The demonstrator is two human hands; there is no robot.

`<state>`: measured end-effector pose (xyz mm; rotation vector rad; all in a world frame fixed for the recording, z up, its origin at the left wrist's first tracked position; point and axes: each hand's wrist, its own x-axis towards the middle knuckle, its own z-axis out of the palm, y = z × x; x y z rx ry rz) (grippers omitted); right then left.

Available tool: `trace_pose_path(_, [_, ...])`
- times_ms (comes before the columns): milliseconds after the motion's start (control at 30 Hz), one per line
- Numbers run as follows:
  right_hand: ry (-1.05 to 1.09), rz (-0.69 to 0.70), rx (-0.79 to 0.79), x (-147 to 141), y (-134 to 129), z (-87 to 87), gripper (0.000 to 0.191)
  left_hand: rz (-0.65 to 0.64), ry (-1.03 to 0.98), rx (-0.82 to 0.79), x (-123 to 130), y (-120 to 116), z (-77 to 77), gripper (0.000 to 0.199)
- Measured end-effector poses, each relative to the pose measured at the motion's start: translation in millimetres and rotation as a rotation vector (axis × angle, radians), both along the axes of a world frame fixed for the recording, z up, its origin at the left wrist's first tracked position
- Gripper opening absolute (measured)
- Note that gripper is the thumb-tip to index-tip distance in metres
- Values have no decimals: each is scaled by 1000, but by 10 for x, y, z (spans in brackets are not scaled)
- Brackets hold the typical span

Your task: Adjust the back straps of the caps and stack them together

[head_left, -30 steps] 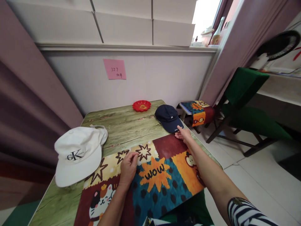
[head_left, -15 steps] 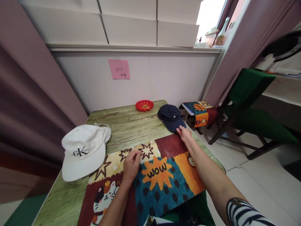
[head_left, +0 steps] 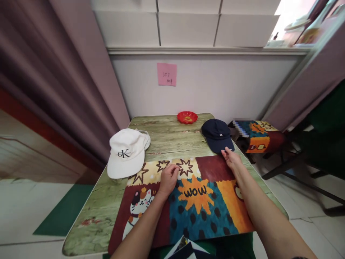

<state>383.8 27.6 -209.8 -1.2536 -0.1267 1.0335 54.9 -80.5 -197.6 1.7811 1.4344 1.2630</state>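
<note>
A navy cap (head_left: 215, 132) sits at the right edge of the wood-patterned table, its brim towards me. My right hand (head_left: 231, 157) is at the front edge of that brim, thumb and fingers closed on it. Over the pale star-printed strip of a colourful mat (head_left: 199, 223), my left hand (head_left: 169, 177) is loosely curled with fingertips together, and nothing shows in it. To its left a white cap (head_left: 126, 151) with black "CK" lettering stands on the table, partly over the mat's corner, apart from both hands.
A red scalloped dish (head_left: 187, 117) is at the table's back edge. Against the wall behind hangs a pink note (head_left: 166, 74). Right of the table is a low stand (head_left: 258, 138) draped with a similar mat, with a dark chair beyond. A mauve curtain (head_left: 81, 72) hangs on the left.
My view has turned left, so everything appears further right. Relative to the table, both caps and both hands stay about where they were, the right hand still at the navy brim.
</note>
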Motion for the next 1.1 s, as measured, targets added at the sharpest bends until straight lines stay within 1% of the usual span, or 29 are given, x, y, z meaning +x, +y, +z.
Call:
trace_pose_path(133, [-30,14,-17,-46,-105,53,21,8,-5,-2,-1,-15,-10,18])
trace_pose_path(267, [-79,51,-27,-134,-392,40,18,11,-10,0,-2,-19,-16,18])
trace_pose_path(333, [-105,82,-25,-241,-547,50,19,13,-9,0,2,-18,-19,18])
trace_pose_path(400, [-137,165,14,-422,-643,106,21,14,-7,0,10,-16,-24,17])
trace_pose_path(467, [-183,314,113,-675,-642,206,27,12,-4,0,18,-16,-28,17])
trace_pose_path(533, [-197,423,212,-968,-545,309,35,10,-3,1,21,-20,-26,17])
trace_pose_path(600, [-192,484,302,-1252,-391,359,40,10,-3,4,19,-28,-15,17])
trace_pose_path(667, [-229,483,348,-1483,-236,319,42,16,-3,7,10,-39,2,16])
trace_pose_path(767, [-286,441,358,-1679,-93,130,44,26,1,9,3,-62,16,16])
trace_pose_path(867, [-303,439,367,-1717,-66,-62,42,30,-24,-9,22,-85,-3,15])
trace_pose_path(967, [-320,474,378,-1694,-79,-148,40,76,-120,-50,35,-59,25,14])
trace_pose_path(1033, [-335,501,382,-1685,-83,-161,39,138,-147,-30,-20,21,148,17])
trace_pose_path(1100, [-354,525,384,-1687,-83,-166,39,220,-106,51,-177,165,382,20])
